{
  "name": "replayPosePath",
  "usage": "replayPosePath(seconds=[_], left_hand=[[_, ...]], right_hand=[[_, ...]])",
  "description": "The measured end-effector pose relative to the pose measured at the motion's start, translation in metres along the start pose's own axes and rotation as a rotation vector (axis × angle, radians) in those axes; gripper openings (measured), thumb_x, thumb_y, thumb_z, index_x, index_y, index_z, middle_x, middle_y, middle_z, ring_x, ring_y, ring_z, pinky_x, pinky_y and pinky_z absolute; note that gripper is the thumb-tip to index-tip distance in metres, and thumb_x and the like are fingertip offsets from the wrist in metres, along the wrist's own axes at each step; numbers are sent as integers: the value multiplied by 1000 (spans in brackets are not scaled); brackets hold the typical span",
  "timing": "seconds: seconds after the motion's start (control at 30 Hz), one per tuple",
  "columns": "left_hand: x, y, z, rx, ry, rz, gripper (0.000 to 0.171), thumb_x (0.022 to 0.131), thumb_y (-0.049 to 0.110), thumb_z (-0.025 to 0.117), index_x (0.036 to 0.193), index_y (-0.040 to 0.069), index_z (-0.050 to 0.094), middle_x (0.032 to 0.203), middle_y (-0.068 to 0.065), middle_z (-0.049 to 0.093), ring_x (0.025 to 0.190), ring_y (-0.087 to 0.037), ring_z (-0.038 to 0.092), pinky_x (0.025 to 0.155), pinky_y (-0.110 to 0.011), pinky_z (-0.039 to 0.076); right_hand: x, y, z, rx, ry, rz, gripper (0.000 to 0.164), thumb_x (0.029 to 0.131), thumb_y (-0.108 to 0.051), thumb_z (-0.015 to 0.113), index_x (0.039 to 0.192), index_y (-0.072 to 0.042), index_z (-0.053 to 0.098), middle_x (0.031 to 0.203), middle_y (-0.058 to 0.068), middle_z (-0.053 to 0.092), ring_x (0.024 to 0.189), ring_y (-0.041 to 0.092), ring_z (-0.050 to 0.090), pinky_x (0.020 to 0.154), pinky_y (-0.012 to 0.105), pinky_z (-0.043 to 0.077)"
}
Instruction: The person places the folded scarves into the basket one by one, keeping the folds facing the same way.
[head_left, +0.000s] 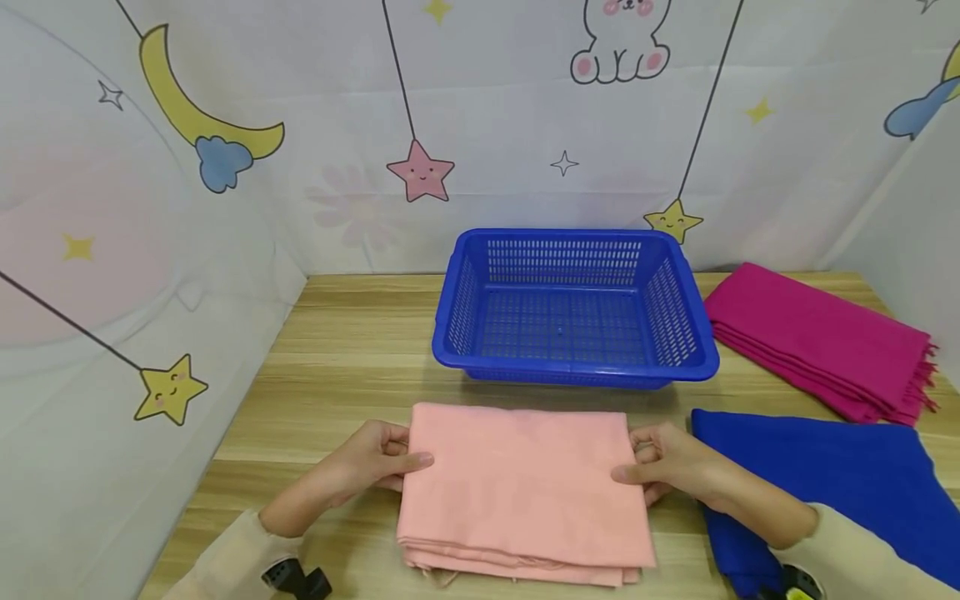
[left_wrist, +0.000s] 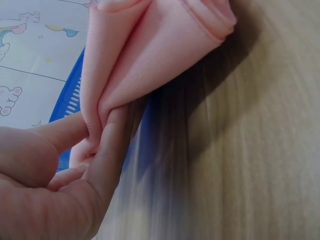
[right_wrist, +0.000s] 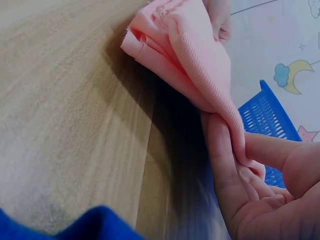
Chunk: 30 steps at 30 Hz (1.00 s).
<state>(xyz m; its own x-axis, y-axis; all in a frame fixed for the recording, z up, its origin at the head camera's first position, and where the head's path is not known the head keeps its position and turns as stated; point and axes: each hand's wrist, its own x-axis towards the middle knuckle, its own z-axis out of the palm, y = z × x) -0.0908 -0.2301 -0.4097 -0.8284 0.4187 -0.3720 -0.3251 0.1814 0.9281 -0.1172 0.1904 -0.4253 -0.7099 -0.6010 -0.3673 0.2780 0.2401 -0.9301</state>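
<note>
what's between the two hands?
The folded pink cloth, pinched at one side by the left hand and at the other by the right hand. Head view shows it.

Pink cloth (head_left: 525, 492); blue basket (head_left: 573, 367); magenta cloth (head_left: 821, 342); white backdrop (head_left: 510, 92), star-patterned.

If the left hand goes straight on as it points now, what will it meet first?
The left hand, past the folded pink cloth it pinches, would probably meet the blue rectangular plastic basket, though heights are unclear.
</note>
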Motion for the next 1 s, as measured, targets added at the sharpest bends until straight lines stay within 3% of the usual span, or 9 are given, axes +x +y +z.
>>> replayPosePath(seconds=[0.53, 0.77, 1.0], left_hand=[[-7, 18, 3, -3, 20, -3, 47, 95, 7, 68, 127, -23, 50, 102, -23, 70, 87, -25, 72, 75, -39, 59], [-13, 27, 3, 8, 5, 9, 49, 95, 9, 69, 129, -22, 50, 103, -22, 70, 87, -24, 72, 76, -39, 59], [-19, 38, 5, 0, -14, 19, 47, 96, 7, 68, 129, -21, 50, 103, -22, 71, 88, -25, 72, 76, -40, 59]], right_hand=[[-11, -12, -3, 18, -10, -25, 21, 93, -9, 71, 101, 7, 58, 82, 12, 72, 69, 19, 70, 60, 31, 59], [-19, -20, -3, 35, -17, -31, 27, 93, -9, 71, 108, 10, 58, 87, 16, 73, 68, 18, 70, 60, 29, 59], [-27, -27, -4, 22, -40, -67, 20, 94, -8, 69, 102, 6, 59, 86, 14, 74, 70, 17, 70, 61, 30, 59]])
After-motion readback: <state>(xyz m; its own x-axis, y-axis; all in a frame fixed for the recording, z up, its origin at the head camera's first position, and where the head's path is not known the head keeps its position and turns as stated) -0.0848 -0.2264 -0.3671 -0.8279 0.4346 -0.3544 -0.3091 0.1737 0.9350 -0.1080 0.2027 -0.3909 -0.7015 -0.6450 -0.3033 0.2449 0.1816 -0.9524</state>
